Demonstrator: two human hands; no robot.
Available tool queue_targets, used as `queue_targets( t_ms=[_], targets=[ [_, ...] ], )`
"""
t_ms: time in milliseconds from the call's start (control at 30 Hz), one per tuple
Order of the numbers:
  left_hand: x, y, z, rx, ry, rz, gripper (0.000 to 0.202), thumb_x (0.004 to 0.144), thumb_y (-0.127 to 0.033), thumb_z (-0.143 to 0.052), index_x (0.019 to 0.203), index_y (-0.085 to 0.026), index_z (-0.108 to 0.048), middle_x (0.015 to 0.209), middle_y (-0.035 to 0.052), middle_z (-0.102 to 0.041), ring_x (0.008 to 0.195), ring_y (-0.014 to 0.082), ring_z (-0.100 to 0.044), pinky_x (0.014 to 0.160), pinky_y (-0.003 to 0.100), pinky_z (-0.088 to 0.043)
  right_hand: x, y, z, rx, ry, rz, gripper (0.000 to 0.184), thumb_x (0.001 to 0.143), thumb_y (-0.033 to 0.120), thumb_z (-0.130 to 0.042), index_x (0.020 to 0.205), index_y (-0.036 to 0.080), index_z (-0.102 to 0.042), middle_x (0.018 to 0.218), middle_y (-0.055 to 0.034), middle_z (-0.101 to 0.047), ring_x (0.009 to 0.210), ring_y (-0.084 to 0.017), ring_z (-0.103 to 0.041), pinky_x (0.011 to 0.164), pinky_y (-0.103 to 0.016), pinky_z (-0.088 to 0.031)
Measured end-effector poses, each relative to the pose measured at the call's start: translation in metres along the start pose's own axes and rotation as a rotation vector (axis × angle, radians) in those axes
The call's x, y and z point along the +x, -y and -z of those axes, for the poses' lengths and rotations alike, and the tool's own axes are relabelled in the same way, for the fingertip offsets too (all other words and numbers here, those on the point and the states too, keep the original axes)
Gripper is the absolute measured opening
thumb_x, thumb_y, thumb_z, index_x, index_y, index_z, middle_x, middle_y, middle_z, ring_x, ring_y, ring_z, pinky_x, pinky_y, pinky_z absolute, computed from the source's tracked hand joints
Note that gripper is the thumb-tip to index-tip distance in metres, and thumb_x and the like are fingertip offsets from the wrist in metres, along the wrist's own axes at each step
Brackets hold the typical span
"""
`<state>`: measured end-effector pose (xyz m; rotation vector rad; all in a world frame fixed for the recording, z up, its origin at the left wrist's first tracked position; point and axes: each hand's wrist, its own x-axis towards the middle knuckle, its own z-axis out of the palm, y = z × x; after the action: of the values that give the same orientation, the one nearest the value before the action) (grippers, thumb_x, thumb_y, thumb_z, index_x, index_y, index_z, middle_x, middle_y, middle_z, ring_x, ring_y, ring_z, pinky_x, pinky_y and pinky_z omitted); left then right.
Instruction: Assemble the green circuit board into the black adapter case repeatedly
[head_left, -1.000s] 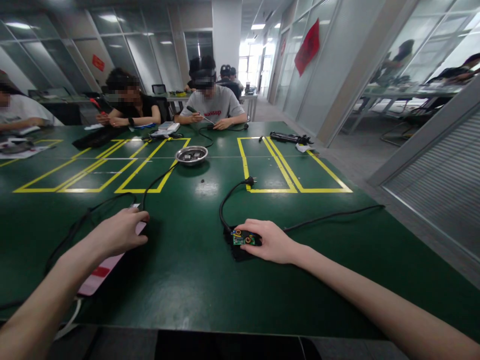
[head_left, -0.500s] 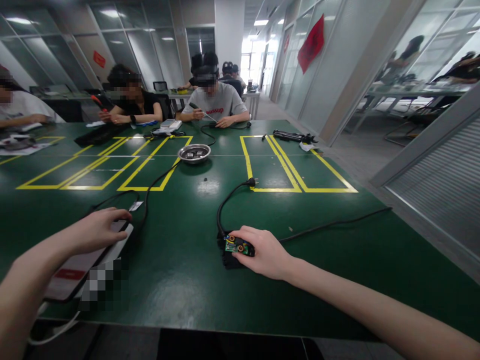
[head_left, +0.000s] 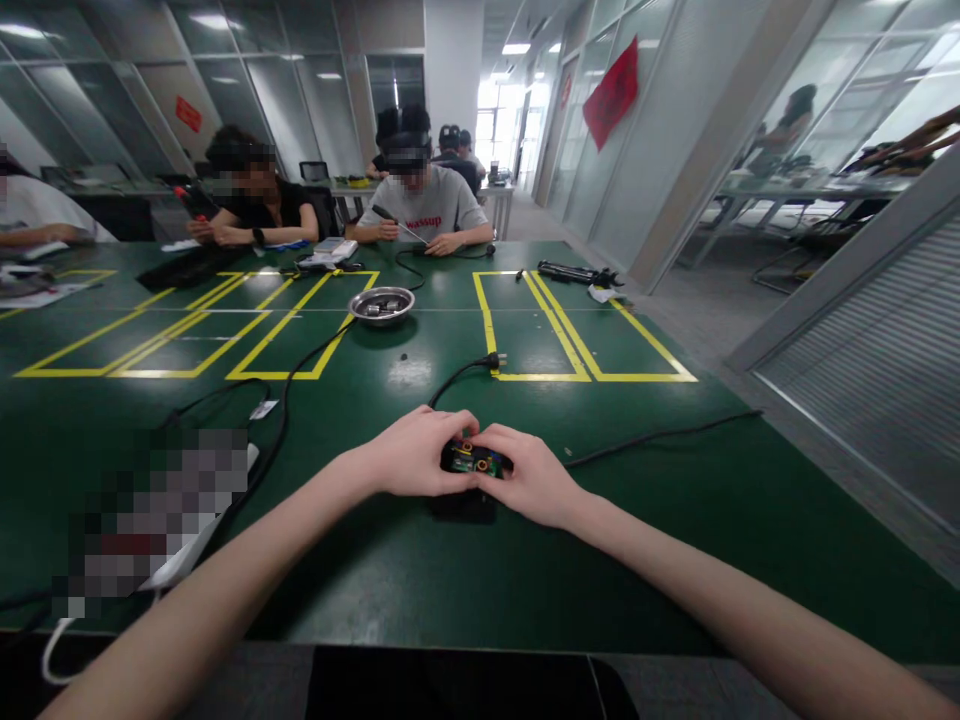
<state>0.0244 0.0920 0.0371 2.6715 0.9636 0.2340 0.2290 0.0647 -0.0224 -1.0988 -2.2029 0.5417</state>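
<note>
My left hand [head_left: 416, 455] and my right hand [head_left: 534, 480] curl around an opened black power adapter [head_left: 466, 462] on the green table. A green circuit board with copper coils shows between my fingers. My thumbs almost meet at its near edge, and my left fingertips hide its far side. A dark part [head_left: 463, 508] shows below my thumbs; whether it belongs to the casing I cannot tell. From behind my left hand a black cord runs up to a plug [head_left: 493, 361]. Another black cable [head_left: 660, 437] stretches away to the right.
A blurred-out phone-like device [head_left: 172, 500] lies at left beside a black cord [head_left: 285, 400]. Farther off stands a metal bowl [head_left: 381, 306] holding small metal parts. Yellow tape [head_left: 544, 378] marks the green table [head_left: 360, 580]. A co-worker [head_left: 424, 205] opposite holds a screwdriver [head_left: 405, 226].
My left hand has left the phone-like device and come right to the adapter, where it now grips beside my right hand. My right hand has stayed on the adapter.
</note>
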Motion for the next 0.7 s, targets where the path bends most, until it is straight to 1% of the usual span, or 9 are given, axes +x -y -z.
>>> queue_targets(
  t_ms=[67, 133, 200, 267, 367, 467, 533, 600, 700],
  targets=[
    [0.001, 0.006, -0.006, -0.017, 0.0, -0.01, 0.039, 0.08, -0.04, -0.076, 0.111, -0.022, -0.06, 0.094, 0.0012, -0.071, 0.087, 0.0229, -0.069, 0.09, 0.036, -0.05, 0.0, -0.009, 0.008, -0.024, -0.006, 0.018, 0.025, 0.083, 0.026, -0.08, 0.107, 0.022, -0.073, 0.106, -0.0053, -0.071, 0.092, -0.021, -0.071, 0.079, -0.033, -0.055],
    [-0.003, 0.013, -0.011, -0.03, -0.018, -0.01, 0.041, 0.076, -0.037, -0.079, 0.109, -0.021, -0.06, 0.093, 0.001, -0.071, 0.088, 0.0231, -0.069, 0.092, 0.037, -0.049, 0.001, -0.017, 0.015, -0.059, -0.009, 0.014, 0.027, 0.08, 0.033, -0.084, 0.102, 0.021, -0.072, 0.103, -0.0049, -0.071, 0.089, -0.021, -0.07, 0.077, -0.032, -0.054],
    [-0.008, 0.018, -0.015, -0.035, -0.026, -0.027, 0.047, 0.075, -0.036, -0.081, 0.114, -0.021, -0.06, 0.104, 0.0039, -0.071, 0.098, 0.025, -0.068, 0.094, 0.038, -0.049, 0.002, -0.022, 0.019, -0.104, -0.01, -0.012, 0.031, 0.078, 0.04, -0.087, 0.095, 0.02, -0.071, 0.094, -0.004, -0.071, 0.083, -0.021, -0.069, 0.072, -0.031, -0.052],
    [-0.011, 0.022, -0.019, -0.043, -0.083, -0.023, 0.053, 0.074, -0.037, -0.083, 0.119, -0.021, -0.06, 0.111, 0.0063, -0.071, 0.104, 0.0267, -0.066, 0.096, 0.039, -0.048, 0.003, -0.023, 0.021, -0.13, -0.014, -0.04, 0.033, 0.078, 0.044, -0.087, 0.092, 0.019, -0.07, 0.087, -0.003, -0.071, 0.076, -0.02, -0.068, 0.068, -0.03, -0.05],
    [-0.013, 0.024, -0.025, -0.061, -0.12, -0.05, 0.055, 0.074, -0.038, -0.084, 0.122, -0.022, -0.061, 0.121, 0.0081, -0.07, 0.119, 0.0293, -0.062, 0.102, 0.041, -0.046, 0.002, -0.021, 0.021, -0.124, -0.005, -0.003, 0.031, 0.08, 0.043, -0.085, 0.092, 0.018, -0.071, 0.083, -0.0027, -0.071, 0.073, -0.019, -0.067, 0.066, -0.029, -0.049],
    [-0.012, 0.024, -0.03, -0.044, -0.14, -0.083, 0.048, 0.077, -0.039, -0.083, 0.118, -0.022, -0.064, 0.13, 0.0086, -0.069, 0.13, 0.0308, -0.056, 0.109, 0.044, -0.042, 0.001, -0.015, 0.015, -0.123, 0.017, 0.053, 0.026, 0.083, 0.039, -0.083, 0.093, 0.018, -0.072, 0.083, -0.0032, -0.07, 0.074, -0.019, -0.067, 0.066, -0.029, -0.049],
    [-0.012, 0.023, -0.033, -0.019, -0.166, -0.075, 0.04, 0.081, -0.039, -0.079, 0.114, -0.021, -0.066, 0.129, 0.0089, -0.069, 0.129, 0.0307, -0.056, 0.107, 0.045, -0.043, 0.0, -0.012, 0.01, -0.128, 0.016, 0.05, 0.022, 0.086, 0.036, -0.08, 0.095, 0.018, -0.072, 0.085, -0.0035, -0.069, 0.075, -0.018, -0.067, 0.066, -0.028, -0.049],
    [-0.011, 0.022, -0.035, 0.0, -0.206, -0.048, 0.034, 0.084, -0.041, -0.076, 0.109, -0.02, -0.067, 0.124, 0.0098, -0.07, 0.126, 0.031, -0.057, 0.104, 0.046, -0.046, 0.0, -0.009, 0.005, -0.138, 0.008, 0.044, 0.022, 0.088, 0.035, -0.078, 0.101, 0.018, -0.073, 0.092, -0.005, -0.069, 0.079, -0.019, -0.068, 0.068, -0.029, -0.051],
    [-0.012, 0.026, -0.036, -0.006, -0.253, -0.05, 0.036, 0.084, -0.046, -0.076, 0.107, -0.02, -0.068, 0.123, 0.0113, -0.069, 0.122, 0.0313, -0.057, 0.102, 0.046, -0.049, 0.0, -0.008, 0.004, -0.143, 0.012, 0.054, 0.028, 0.089, 0.036, -0.076, 0.111, 0.019, -0.073, 0.101, -0.0064, -0.069, 0.084, -0.02, -0.069, 0.073, -0.03, -0.052]
  ],
)
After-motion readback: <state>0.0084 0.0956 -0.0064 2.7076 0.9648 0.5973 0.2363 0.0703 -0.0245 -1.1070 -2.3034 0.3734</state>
